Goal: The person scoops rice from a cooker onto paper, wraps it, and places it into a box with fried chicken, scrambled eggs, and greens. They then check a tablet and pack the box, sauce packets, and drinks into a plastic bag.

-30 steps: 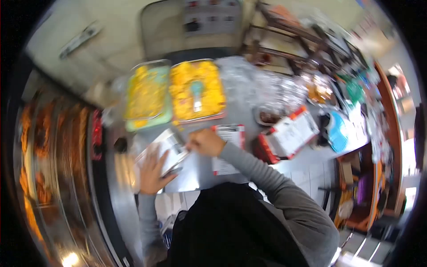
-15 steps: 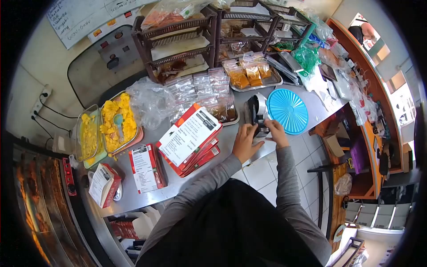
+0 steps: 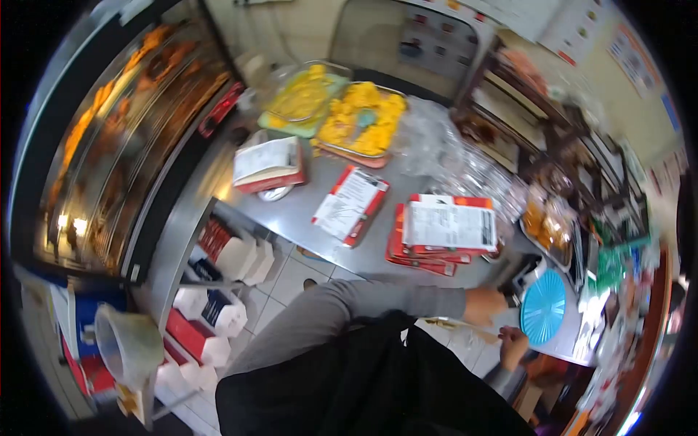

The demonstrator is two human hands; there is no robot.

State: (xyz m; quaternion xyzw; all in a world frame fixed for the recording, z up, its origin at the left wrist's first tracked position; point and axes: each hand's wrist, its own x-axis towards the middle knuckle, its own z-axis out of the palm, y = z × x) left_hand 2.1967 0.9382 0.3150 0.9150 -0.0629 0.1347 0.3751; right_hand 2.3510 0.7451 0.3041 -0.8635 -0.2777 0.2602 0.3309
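Right hand (image 3: 513, 348): now hanging off the dispenser (image 3: 525, 275); left hand (image 3: 483, 306) staying beside it; fingers curling, hold unclear. Dispenser: long axis running lower-left to upper-right.

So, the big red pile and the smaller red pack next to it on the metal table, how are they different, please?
The big pile is wider and taller; the smaller pack is narrow and low. The pile has red edges sticking out unevenly underneath, while the pack looks neatly lined up. The pile is nearer the left hand; the pack is farther from it. Both show white printed paper on top.
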